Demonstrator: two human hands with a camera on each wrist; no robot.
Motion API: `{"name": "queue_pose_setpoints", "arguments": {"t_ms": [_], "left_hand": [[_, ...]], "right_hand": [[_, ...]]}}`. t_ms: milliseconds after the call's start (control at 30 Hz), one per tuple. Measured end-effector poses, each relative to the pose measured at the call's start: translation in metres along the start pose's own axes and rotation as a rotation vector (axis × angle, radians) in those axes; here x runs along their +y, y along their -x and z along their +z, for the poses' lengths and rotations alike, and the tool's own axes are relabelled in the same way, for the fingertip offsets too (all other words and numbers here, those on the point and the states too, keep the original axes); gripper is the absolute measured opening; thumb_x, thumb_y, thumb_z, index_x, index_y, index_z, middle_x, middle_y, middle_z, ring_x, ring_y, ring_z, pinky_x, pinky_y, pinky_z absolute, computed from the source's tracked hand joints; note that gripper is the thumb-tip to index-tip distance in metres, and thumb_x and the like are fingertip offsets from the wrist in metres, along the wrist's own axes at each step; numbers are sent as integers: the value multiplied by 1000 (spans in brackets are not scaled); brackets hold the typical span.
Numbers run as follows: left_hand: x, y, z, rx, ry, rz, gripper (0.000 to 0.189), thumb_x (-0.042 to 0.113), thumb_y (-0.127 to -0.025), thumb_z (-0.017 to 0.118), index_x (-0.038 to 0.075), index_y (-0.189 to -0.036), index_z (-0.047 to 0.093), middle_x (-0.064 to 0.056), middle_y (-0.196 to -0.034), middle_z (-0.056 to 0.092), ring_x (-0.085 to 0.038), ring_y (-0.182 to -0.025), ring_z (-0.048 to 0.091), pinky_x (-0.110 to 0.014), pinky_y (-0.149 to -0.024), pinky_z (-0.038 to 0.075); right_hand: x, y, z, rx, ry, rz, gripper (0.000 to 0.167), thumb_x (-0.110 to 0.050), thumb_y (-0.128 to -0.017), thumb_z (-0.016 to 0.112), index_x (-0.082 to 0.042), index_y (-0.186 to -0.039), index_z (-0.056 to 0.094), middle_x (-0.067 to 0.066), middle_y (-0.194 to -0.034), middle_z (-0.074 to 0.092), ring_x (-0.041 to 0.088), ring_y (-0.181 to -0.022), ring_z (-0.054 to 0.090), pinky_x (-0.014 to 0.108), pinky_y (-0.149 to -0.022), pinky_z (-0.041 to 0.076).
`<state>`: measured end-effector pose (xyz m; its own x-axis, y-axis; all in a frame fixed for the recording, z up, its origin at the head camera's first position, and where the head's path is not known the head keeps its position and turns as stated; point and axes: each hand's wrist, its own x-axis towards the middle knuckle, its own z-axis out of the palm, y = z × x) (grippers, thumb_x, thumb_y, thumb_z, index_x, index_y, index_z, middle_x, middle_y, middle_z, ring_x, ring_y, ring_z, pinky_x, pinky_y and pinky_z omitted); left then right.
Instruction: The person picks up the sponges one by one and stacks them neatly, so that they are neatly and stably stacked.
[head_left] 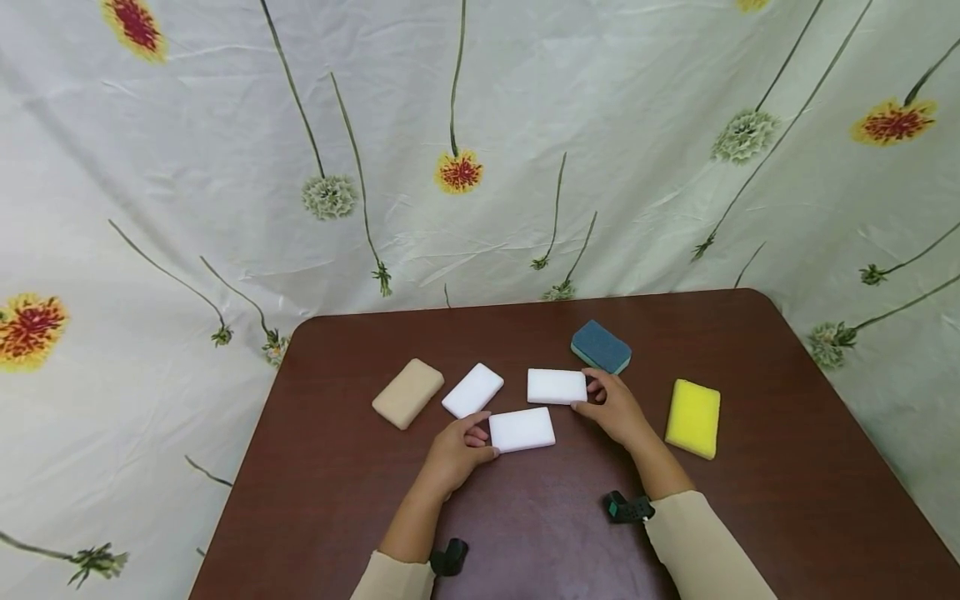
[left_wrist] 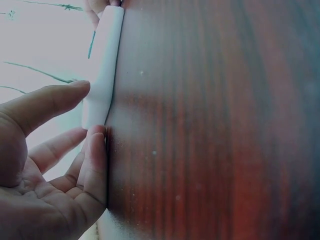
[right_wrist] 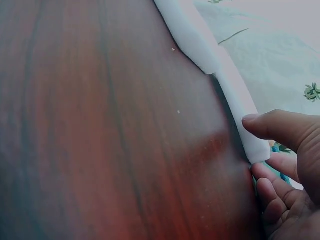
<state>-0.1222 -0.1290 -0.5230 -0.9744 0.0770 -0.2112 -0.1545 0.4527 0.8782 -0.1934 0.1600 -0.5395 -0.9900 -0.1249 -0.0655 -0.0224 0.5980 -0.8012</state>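
Note:
In the head view, my left hand (head_left: 454, 454) has its thumb and forefinger at the left end of the nearest white sponge (head_left: 522, 430), holding it by that end. The left wrist view shows the thumb (left_wrist: 62, 97) against this sponge's side. Farther back, my right hand (head_left: 617, 408) pinches the right end of another white sponge (head_left: 557, 387) between thumb and fingers. Both sponges lie flat on the table, close together. A third white sponge (head_left: 472, 390) lies tilted just beyond the left fingertips. Behind the right hand sits a blue-green sponge (head_left: 601, 347).
A beige sponge (head_left: 408, 394) lies to the left and a yellow sponge (head_left: 693, 418) to the right on the dark brown table (head_left: 787, 492). Past the table's far edge hangs a pale floral cloth (head_left: 645, 92). Both wrists carry black straps.

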Motion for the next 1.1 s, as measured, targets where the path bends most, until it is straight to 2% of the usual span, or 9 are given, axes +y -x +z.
{"name": "queue_pose_setpoints", "arguments": {"t_ms": [333,700,867,1100], "left_hand": [[0,-2,0,-15,26,-20,65,5,-79,83,11,-140,61,-10,-103,64,-15,-90,60,-27,-75,50],[0,0,-1,-7,13,-6,64,5,-79,83,8,-139,61,-11,-102,66,-14,-87,60,-25,-72,50],[0,1,1,-7,15,-14,63,6,-79,83,10,-139,61,-10,-101,66,-14,-87,60,-25,-72,50],[0,1,1,-7,28,-11,64,5,-79,82,8,-139,61,-11,-101,65,-15,-86,60,-26,-70,49]], "right_hand": [[0,5,-3,-4,-83,50,61,-21,-89,78,-10,-142,50,16,-122,60,29,-107,53,38,-89,44],[-1,15,-2,-25,-123,3,63,-23,-90,78,-13,-143,46,16,-127,60,30,-112,57,45,-98,47],[-5,23,2,-34,-146,9,64,-21,-89,79,-12,-142,46,16,-129,61,30,-115,59,46,-101,48],[-8,30,7,-23,-163,-25,64,-19,-87,81,-11,-140,47,15,-126,63,29,-114,60,47,-103,46]]}}
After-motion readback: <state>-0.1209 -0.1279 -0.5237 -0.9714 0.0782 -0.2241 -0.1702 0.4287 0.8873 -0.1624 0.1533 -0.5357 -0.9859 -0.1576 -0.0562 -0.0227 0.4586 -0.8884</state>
